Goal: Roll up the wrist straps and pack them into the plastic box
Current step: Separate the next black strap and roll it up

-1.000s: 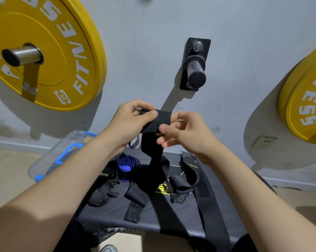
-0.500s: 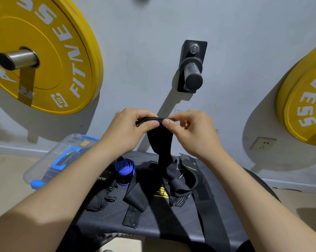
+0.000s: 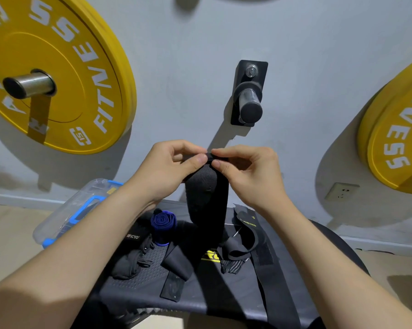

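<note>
A black wrist strap (image 3: 207, 198) hangs down from my fingers to the black bench (image 3: 224, 302). My left hand (image 3: 169, 169) and my right hand (image 3: 247, 172) pinch its folded top end between thumbs and fingertips, close together, above the bench. A rolled blue strap (image 3: 162, 222) stands on the bench below my left wrist. More black straps (image 3: 243, 245) lie loose on the bench, one long strap (image 3: 273, 288) running toward me. The clear plastic box (image 3: 64, 214) with blue latches sits on the floor at the left, partly behind my left forearm.
Yellow weight plates (image 3: 57, 74) hang on wall pegs at the left and at the right edge (image 3: 394, 143). A bare black peg (image 3: 248, 100) sticks out of the wall above my hands. A wall socket (image 3: 341, 192) is at the lower right.
Both hands have come closer together on the strap's top end, and the end is folded over tighter. The hanging strap sits a little lower against the bench.
</note>
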A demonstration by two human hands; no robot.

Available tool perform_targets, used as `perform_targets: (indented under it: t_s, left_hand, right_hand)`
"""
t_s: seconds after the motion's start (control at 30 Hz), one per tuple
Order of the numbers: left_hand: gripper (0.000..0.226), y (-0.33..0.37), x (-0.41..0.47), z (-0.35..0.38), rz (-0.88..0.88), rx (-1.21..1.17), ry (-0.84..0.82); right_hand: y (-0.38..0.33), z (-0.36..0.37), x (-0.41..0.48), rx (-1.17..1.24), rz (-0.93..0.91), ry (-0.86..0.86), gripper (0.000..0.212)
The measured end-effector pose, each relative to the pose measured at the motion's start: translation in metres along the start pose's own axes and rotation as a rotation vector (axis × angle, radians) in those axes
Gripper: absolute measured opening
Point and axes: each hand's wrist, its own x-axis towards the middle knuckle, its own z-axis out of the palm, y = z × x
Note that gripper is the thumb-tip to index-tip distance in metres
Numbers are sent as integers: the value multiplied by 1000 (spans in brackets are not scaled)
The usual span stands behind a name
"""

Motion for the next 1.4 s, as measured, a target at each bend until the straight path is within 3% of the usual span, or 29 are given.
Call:
perform_targets:
  t_s: [0.13, 0.27, 0.47, 0.63, 0.77, 0.83, 0.9, 1.03, 1.2, 1.33, 1.4]
  left_hand:
    - [22, 1, 0, -9, 49, 28, -32]
    - [10, 4, -3, -8, 40, 141, -57]
    - [23, 2, -4, -3, 26, 28, -84]
    - [13, 1, -3, -8, 135, 57, -5]
    - [29, 1, -5, -7, 85, 129, -59]
    - [25, 2, -5, -2, -12, 97, -103]
    - [42, 2, -5, 0, -61, 71, -84]
    - [18, 1, -4, -4, -27, -55, -34]
    - [33, 0, -4, -6, 76, 16, -11]
    - [17, 1, -4, -2, 71, 111, -13]
    - [24, 2, -5, 1, 43, 46, -53]
  right_hand:
    - [-5, -7, -3, 261, 193, -101, 26]
    - [-5, -9, -4, 195, 224, -121, 15]
    - [-5, -8, -4, 139, 161, -61, 20]
    - [-6, -11, -6, 401, 312, -179, 30]
    - [-2, -6, -4, 169, 266, -143, 10]
    - [-1, -4, -4, 91, 179, -123, 10]
    - [0, -3, -3, 56, 128, -129, 14]
    - [-1, -5, -5, 139, 185, -134, 11]
    - [-1, -7, -5, 326, 384, -214, 17]
    - [-4, -3, -5, 356, 351, -143, 8]
    - [-5, -1, -5, 328, 308, -106, 11]
